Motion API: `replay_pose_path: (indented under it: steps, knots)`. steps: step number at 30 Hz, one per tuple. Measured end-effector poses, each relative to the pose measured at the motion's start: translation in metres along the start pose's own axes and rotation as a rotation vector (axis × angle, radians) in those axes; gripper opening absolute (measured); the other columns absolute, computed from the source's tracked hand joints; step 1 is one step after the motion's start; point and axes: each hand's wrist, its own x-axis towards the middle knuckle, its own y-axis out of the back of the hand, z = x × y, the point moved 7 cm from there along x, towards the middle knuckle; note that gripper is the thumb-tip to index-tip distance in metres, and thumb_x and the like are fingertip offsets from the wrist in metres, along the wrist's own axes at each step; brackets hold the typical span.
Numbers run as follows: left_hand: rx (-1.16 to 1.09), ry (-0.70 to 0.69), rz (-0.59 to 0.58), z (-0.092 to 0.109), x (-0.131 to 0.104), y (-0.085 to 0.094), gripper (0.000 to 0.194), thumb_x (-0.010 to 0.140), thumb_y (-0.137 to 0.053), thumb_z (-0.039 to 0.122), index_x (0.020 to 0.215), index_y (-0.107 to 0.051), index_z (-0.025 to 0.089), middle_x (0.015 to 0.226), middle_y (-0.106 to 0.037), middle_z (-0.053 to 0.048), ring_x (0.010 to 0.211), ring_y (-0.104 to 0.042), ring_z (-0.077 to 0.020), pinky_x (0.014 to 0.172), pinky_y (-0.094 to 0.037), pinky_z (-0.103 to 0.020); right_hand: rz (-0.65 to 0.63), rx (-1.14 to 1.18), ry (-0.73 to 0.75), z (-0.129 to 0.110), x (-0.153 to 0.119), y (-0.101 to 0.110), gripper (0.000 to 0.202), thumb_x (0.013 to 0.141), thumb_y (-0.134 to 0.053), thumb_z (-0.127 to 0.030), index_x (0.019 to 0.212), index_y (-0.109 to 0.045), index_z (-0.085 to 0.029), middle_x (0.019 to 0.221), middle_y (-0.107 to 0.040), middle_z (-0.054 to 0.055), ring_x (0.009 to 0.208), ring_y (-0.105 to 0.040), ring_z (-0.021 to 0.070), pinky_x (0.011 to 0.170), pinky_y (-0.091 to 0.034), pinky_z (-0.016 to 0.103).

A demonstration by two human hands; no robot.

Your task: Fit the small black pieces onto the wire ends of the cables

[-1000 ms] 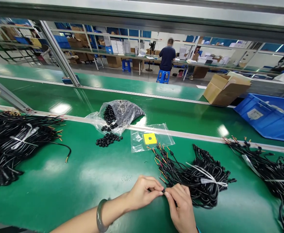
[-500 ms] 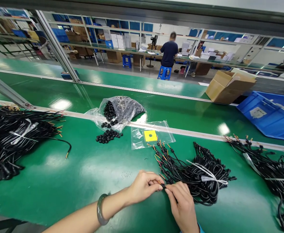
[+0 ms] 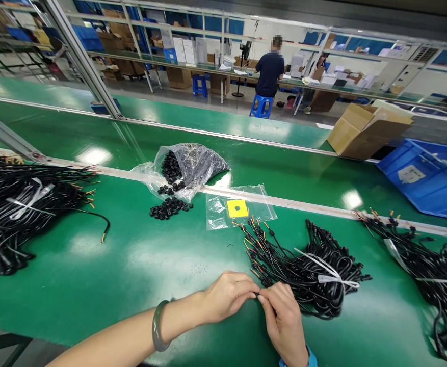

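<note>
My left hand (image 3: 231, 296), with a bangle on the wrist, pinches a small black piece at the end of a cable. Against it, fingertip to fingertip, my right hand (image 3: 282, 313) is closed on the same cable end (image 3: 257, 294). Most of that piece is hidden by the fingers. Just beyond my right hand lies a tied bundle of black cables (image 3: 322, 285), its stripped orange and red wire ends fanning to the left. Farther off are a loose pile of small black plastic parts (image 3: 169, 208) and an open clear bag (image 3: 198, 165) of the same parts.
A flat clear bag with a yellow square (image 3: 237, 208) lies mid-table. Other cable bundles rest at the left (image 3: 24, 209) and right (image 3: 418, 270). A blue bin (image 3: 425, 176) and a cardboard box (image 3: 361, 130) stand at the back right. A person sits at a far bench.
My left fingers have closed further over the cable end, covering the orange wires that showed before. Both hands stay together in nearly the same place. The view has tilted slightly.
</note>
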Motion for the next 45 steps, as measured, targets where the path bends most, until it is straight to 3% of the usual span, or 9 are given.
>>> replay_pose_path:
  steps: [4,6,10,13,19,24,35,45]
  knots:
    - [-0.041,0.008,-0.011,-0.001,0.002,-0.001,0.026,0.092,-0.045,0.020,0.099,-0.068,0.012,0.086,-0.071,-0.011,0.076,-0.067,-0.0168,0.071,-0.054,-0.024,-0.010,-0.001,0.007,0.001,-0.001,-0.001,0.016,0.091,-0.045,-0.009,0.081,-0.053,-0.019,0.069,-0.053,0.001,0.065,-0.047,0.0144,0.060,-0.033,0.028]
    - [-0.160,0.145,0.030,-0.009,0.005,0.003,0.021,0.089,-0.052,0.022,0.095,-0.070,0.013,0.085,-0.072,-0.010,0.074,-0.067,-0.0159,0.070,-0.054,-0.023,-0.001,-0.006,0.013,0.002,0.000,0.001,0.013,0.091,-0.046,-0.010,0.089,-0.055,-0.018,0.073,-0.056,0.001,0.067,-0.049,0.0147,0.062,-0.034,0.029]
    - [-0.465,0.552,0.100,-0.035,0.003,0.003,0.015,0.073,-0.070,0.023,0.084,-0.072,0.013,0.078,-0.072,-0.006,0.065,-0.066,-0.0134,0.060,-0.052,-0.019,0.022,-0.089,0.033,0.004,-0.001,0.007,0.013,0.091,-0.051,-0.015,0.102,-0.057,-0.017,0.082,-0.060,0.004,0.076,-0.051,0.0169,0.069,-0.035,0.031]
    - [-0.566,0.673,0.091,-0.042,0.000,-0.003,0.019,0.066,-0.074,0.024,0.080,-0.073,0.012,0.073,-0.072,-0.005,0.060,-0.064,-0.0124,0.055,-0.049,-0.018,0.016,-0.114,0.043,0.005,-0.003,0.008,0.012,0.091,-0.052,-0.012,0.100,-0.058,-0.018,0.078,-0.059,0.003,0.074,-0.050,0.0165,0.069,-0.033,0.032]
    - [-0.580,0.669,0.034,-0.040,0.000,-0.011,0.016,0.067,-0.072,0.025,0.079,-0.074,0.013,0.068,-0.071,-0.004,0.059,-0.065,-0.0138,0.055,-0.049,-0.019,-0.033,-0.076,0.006,0.008,-0.002,0.003,0.015,0.092,-0.046,-0.011,0.095,-0.058,-0.019,0.073,-0.056,0.001,0.069,-0.047,0.0152,0.064,-0.029,0.030]
    - [-0.591,0.657,0.051,-0.038,-0.001,-0.013,0.014,0.069,-0.069,0.022,0.079,-0.074,0.013,0.069,-0.071,-0.004,0.060,-0.066,-0.0146,0.057,-0.050,-0.019,-0.053,-0.060,-0.030,0.009,-0.003,0.002,0.014,0.092,-0.045,-0.012,0.088,-0.056,-0.019,0.071,-0.055,0.000,0.067,-0.047,0.0149,0.063,-0.027,0.030]
    - [-0.460,0.525,0.052,-0.034,0.003,-0.013,0.011,0.073,-0.070,0.021,0.080,-0.075,0.015,0.071,-0.070,-0.004,0.059,-0.061,-0.0113,0.056,-0.047,-0.017,-0.032,-0.062,-0.046,0.009,-0.001,0.000,0.015,0.092,-0.046,-0.013,0.081,-0.056,-0.018,0.068,-0.054,0.000,0.066,-0.046,0.0142,0.063,-0.027,0.030]
    - [-0.555,0.683,0.040,-0.041,0.000,-0.014,0.018,0.069,-0.072,0.025,0.084,-0.073,0.014,0.071,-0.072,-0.003,0.062,-0.064,-0.0132,0.061,-0.051,-0.021,0.003,-0.101,-0.015,0.005,0.000,0.006,0.010,0.091,-0.049,-0.015,0.094,-0.058,-0.018,0.077,-0.060,0.002,0.071,-0.052,0.0153,0.069,-0.034,0.031]
